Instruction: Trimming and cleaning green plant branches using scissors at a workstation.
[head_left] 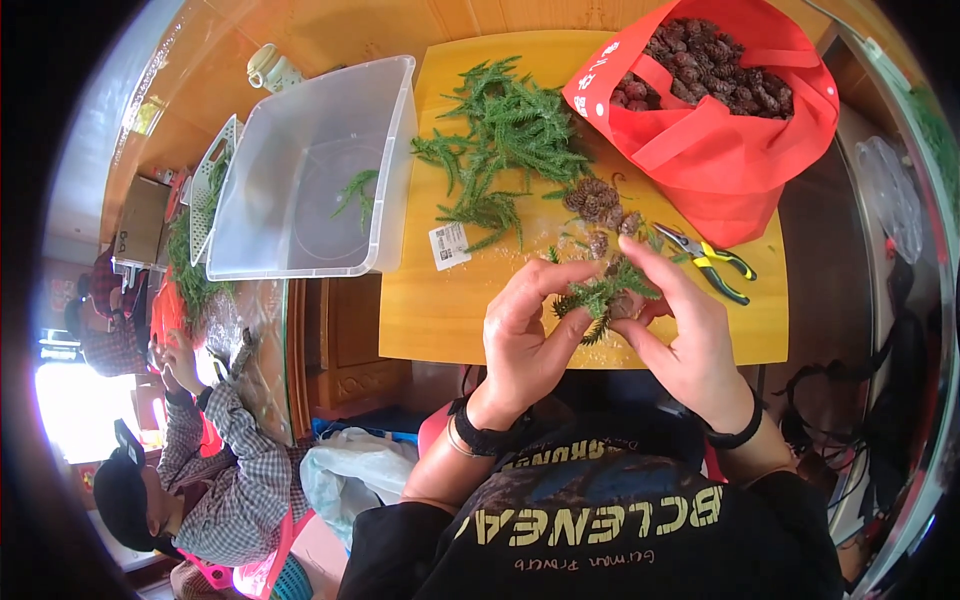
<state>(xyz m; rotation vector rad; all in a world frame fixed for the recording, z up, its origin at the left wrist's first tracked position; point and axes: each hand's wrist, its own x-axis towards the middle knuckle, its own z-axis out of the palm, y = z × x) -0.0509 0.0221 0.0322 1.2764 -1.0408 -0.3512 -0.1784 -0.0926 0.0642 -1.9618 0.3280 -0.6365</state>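
Note:
Close to the table's near edge, my left hand (528,335) pinches a short green artificial pine sprig (604,292) between thumb and forefinger. My right hand (690,335) is closed on a brown pine cone (626,304) that touches the sprig; its fingers partly cover the cone. Just beyond my fingertips lie several loose pine cones (594,203). A heap of green pine sprigs (520,130) spreads behind them to the left. Pliers with yellow and black handles (712,262) rest right of my right hand.
A red bag (700,178) full of pine cones stands at the table's far right. Left of the sprigs is a clear plastic bin (392,180) with one sprig inside. A white label (449,246) lies on the yellow table (440,320). At far left another person (235,490) works.

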